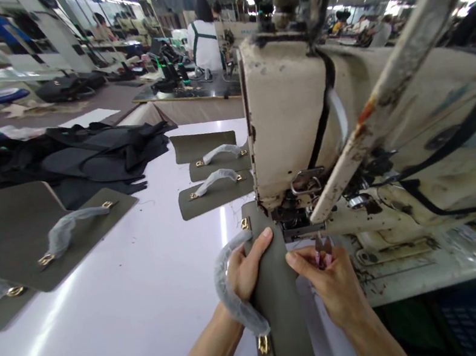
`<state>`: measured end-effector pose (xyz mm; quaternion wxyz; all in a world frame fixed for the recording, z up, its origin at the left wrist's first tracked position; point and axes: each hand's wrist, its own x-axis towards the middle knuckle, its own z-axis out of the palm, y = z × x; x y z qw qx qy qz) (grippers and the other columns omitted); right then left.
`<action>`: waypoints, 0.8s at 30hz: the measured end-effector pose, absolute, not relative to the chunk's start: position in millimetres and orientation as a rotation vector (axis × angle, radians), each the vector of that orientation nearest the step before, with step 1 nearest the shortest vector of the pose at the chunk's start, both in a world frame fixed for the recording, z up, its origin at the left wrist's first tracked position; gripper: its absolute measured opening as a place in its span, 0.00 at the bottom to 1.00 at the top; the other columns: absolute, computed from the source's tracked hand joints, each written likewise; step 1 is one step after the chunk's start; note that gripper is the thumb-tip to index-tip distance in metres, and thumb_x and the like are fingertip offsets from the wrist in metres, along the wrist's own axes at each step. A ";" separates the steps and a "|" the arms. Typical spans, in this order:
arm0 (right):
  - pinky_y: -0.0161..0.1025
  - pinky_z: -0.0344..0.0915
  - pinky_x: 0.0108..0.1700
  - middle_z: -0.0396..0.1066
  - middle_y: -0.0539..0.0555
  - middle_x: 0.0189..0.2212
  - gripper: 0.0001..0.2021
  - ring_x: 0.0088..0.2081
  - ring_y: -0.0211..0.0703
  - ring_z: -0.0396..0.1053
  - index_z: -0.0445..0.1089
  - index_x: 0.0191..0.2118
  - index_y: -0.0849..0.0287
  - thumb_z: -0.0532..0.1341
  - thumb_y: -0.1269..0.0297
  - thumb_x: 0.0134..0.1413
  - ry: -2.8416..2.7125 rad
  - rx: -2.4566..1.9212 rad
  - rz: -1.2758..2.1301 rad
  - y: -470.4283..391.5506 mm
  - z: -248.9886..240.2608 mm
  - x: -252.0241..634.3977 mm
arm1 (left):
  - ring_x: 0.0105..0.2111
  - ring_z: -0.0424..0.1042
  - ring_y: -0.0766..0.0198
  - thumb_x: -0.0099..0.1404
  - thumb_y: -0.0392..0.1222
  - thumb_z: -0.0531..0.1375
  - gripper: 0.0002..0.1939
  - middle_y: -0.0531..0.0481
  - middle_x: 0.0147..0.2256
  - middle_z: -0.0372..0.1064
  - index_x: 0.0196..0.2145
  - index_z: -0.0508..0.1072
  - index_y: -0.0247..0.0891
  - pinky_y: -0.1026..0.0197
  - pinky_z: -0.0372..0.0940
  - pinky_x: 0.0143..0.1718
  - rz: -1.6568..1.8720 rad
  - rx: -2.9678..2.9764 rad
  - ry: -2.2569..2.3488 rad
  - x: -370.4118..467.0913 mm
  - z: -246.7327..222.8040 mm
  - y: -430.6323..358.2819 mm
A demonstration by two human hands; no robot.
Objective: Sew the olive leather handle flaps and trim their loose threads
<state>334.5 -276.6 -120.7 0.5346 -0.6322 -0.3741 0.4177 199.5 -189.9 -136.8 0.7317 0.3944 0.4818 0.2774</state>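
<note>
Counter (121, 327), white. Handle (225, 284), curved, film-wrapped, gold-toned hardware (264, 345) at both ends. Left hand (244, 272), mine, inside its loop: thumb on the long olive-grey panel (281, 305), round-cornered; other fingers hidden, grip I cannot tell. Right hand (337, 283): fingers pinching panel's right edge, pink-handled snips (319, 257) tucked in. Sewing machine (291, 113), beside panel's far end.

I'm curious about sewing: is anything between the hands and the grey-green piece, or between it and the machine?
Nothing visible blocks them. The left hand reaches under the wrapped handle and holds the piece; the right hand, also holding scissors, touches its edge. The piece's far end is at the sewing machine, but the needle is hidden.
</note>
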 end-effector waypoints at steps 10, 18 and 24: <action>0.33 0.54 0.26 0.59 0.46 0.17 0.15 0.21 0.32 0.53 0.75 0.24 0.63 0.68 0.56 0.52 -0.804 -1.486 0.970 -261.6 -126.5 336.4 | 0.29 0.77 0.58 0.56 0.62 0.65 0.27 0.41 0.37 0.80 0.37 0.79 0.31 0.61 0.71 0.30 0.662 0.893 1.104 206.9 -134.4 -176.7; 0.34 0.57 0.27 0.65 0.48 0.18 0.13 0.22 0.34 0.58 0.76 0.24 0.63 0.68 0.58 0.51 -0.796 -1.424 0.945 -246.4 -132.7 337.6 | 0.37 0.79 0.53 0.55 0.57 0.69 0.27 0.40 0.41 0.79 0.46 0.78 0.34 0.61 0.74 0.35 0.649 0.817 0.993 201.4 -125.7 -174.6; 0.35 0.61 0.29 0.71 0.52 0.21 0.13 0.26 0.40 0.65 0.78 0.26 0.63 0.67 0.58 0.53 -0.803 -1.433 0.960 -248.3 -132.8 337.2 | 0.24 0.76 0.59 0.57 0.49 0.69 0.23 0.35 0.39 0.79 0.45 0.77 0.30 0.61 0.73 0.26 0.560 0.588 0.914 197.2 -118.7 -188.2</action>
